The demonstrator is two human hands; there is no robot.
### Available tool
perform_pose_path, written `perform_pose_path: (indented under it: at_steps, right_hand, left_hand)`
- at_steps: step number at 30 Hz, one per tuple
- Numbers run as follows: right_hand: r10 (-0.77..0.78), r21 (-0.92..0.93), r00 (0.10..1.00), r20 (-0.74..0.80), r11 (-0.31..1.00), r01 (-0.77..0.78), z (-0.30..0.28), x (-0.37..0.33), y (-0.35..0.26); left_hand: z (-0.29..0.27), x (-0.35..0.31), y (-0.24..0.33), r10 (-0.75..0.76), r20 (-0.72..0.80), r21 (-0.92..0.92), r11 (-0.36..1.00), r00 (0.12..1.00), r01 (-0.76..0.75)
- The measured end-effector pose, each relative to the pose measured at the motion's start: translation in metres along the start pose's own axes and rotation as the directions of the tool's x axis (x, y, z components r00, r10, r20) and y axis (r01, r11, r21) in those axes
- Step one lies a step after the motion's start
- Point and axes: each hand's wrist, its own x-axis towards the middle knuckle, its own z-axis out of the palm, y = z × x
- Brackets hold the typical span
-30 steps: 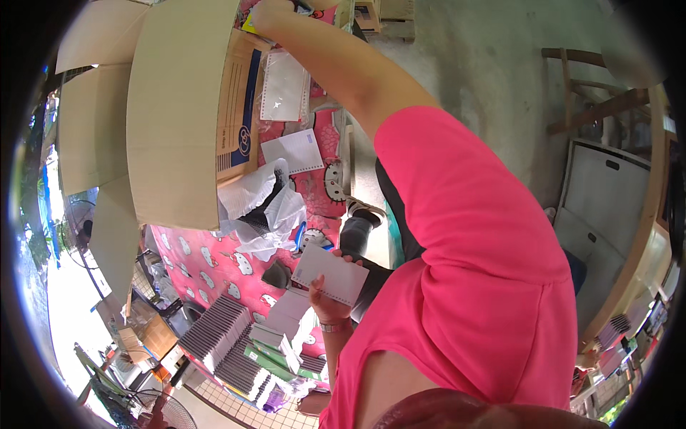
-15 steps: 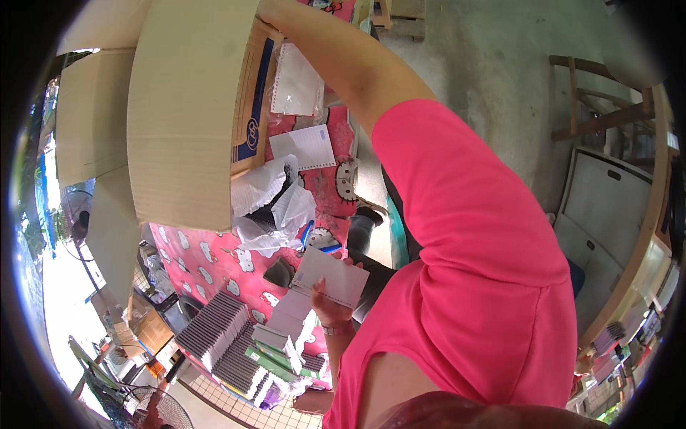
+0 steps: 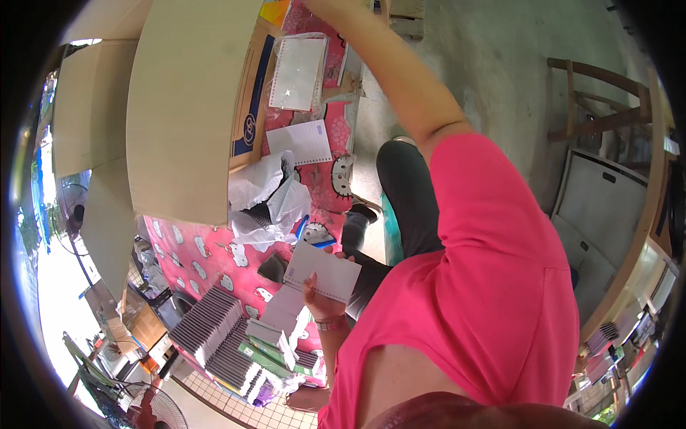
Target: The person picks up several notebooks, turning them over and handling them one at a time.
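My left hand (image 3: 323,304), with a band on its wrist, is closed round a white lined sheet pad (image 3: 325,272) with punched holes along one edge. The thumb lies on top and fingertips show at its far edge. My right arm reaches to the top of the view; my right hand (image 3: 325,6) is cut off there, beside a yellow-orange thing (image 3: 274,11) near the cardboard box (image 3: 182,114). Its fingers are not visible. Another punched lined sheet (image 3: 300,141) and a plastic-wrapped sheet pack (image 3: 296,74) lie on the pink patterned tablecloth (image 3: 207,250).
Crumpled white paper (image 3: 275,204) lies beside the box. Rows of dark-bound pads (image 3: 207,322) and green-and-white packs (image 3: 268,354) stand at the table's near left. A blue-edged tool (image 3: 304,229) rests close to my left hand. A wooden chair frame (image 3: 600,100) stands at the right.
My right arm has swung right and away from the box, where a yellow-orange thing now shows. My left hand still holds the pad, slightly further left.
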Motion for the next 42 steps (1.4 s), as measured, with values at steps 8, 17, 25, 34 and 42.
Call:
perform_pose_path:
  at_steps: [8, 17, 25, 34, 42]
  right_hand:
    - [0.122, 0.042, 0.928, 0.352, 0.988, -0.146, 0.019, 0.006, -0.01]
    - [-0.125, 0.267, 0.933, 0.338, 0.963, 0.033, 0.006, 0.016, -0.06]
    - [-0.34, 0.716, 0.667, 0.663, 0.549, -0.431, -0.17, -0.182, -0.092]
    - [0.153, 0.477, 0.988, 0.004, 0.868, -0.136, -0.032, -0.063, -0.036]
    - [-0.446, 0.189, 0.721, 0.53, 0.891, 0.412, 0.013, 0.019, 0.022]
  left_hand:
    - [0.013, -0.008, -0.011, 0.032, 0.025, 0.004, 0.999, 0.999, -0.032]
    - [0.01, -0.029, -0.01, 0.082, 0.15, -0.128, 0.99, 0.985, -0.063]
    - [0.007, -0.027, -0.008, 0.103, 0.221, -0.175, 0.982, 0.97, -0.065]
    - [-0.01, -0.057, -0.009, 0.053, 0.311, -0.116, 0.993, 0.949, -0.017]
    - [-0.03, -0.06, -0.023, 0.051, 0.206, -0.117, 0.993, 0.977, -0.027]
